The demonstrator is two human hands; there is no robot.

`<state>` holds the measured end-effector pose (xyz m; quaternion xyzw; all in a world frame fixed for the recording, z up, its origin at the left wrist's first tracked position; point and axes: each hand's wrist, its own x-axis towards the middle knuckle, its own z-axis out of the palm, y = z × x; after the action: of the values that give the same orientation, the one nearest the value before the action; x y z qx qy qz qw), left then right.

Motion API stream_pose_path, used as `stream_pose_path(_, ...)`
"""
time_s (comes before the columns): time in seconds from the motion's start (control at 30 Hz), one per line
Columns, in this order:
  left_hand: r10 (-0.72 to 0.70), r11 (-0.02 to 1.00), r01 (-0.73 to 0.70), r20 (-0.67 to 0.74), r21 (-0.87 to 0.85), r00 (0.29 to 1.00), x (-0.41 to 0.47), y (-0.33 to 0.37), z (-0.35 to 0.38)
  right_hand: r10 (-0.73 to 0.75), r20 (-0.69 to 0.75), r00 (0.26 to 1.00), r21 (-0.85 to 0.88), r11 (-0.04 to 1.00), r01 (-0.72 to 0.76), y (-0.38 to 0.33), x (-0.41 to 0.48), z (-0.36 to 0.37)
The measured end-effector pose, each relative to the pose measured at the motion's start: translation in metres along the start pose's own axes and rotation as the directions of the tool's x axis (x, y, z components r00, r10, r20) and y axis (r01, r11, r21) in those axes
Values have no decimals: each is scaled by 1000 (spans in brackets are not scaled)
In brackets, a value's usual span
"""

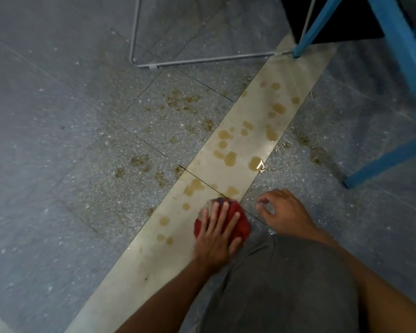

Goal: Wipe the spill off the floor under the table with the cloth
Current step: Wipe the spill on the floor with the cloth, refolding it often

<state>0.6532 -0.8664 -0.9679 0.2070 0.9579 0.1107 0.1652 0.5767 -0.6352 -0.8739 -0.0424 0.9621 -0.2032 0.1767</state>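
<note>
Our single head-worn view, looking steeply down and forward, close above the floor (58, 116) (wide-angle, edges bowed), we crouch low.

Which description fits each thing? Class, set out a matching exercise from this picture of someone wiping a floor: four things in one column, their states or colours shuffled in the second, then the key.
Things
1. red cloth
2. right hand
3. brown spill
4. blue frame leg

Descriptions
A. in scattered drops along the pale floor strip
B. pressed flat under the left hand
C. slanting down to the floor
D. fingers curled, holding nothing

Pairs: 1-B, 2-D, 3-A, 4-C
</note>
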Motion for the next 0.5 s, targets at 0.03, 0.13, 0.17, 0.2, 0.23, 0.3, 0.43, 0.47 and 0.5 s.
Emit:
stream_pose_path(0.03,60,997,-61,23,46,998,1,9,5,0,12,1000,-4,1000,0,-3,-1,3)
stream_pose_path(0.13,241,954,-247,59,169,969,-39,-1,25,-16,15,1000,-4,1000,17,-7,-4,7)
stream_pose_path(0.17,241,953,-253,93,165,966,-63,-9,25,-16,6,1000,-5,1000,16,-4,-6,6)
stream_pose_path(0.2,214,964,-223,79,147,974,-87,-19,25,-15,-5,1000,-8,1000,15,-1,-6,4)
stream_pose_path(0.23,145,982,-152,70,115,987,-109,-35,21,-20,-19,1000,-15,1000,20,2,-7,2)
stream_pose_path(0.3,-66,996,68,-25,60,998,-128,-71,9,-20,-42,999,-37,999,19,7,-5,-1)
stream_pose_path(0.43,-463,887,458,-139,-67,876,-77,-90,-5,-24,-24,999,-56,998,23,5,7,-4)
stream_pose_path(0.47,-513,858,503,-132,-103,848,-62,-80,-6,-40,-15,999,-64,997,39,1,10,-3)
stream_pose_path(0.5,-507,861,496,-132,-108,852,-54,-67,-2,-54,-6,999,-71,996,54,-1,13,0)
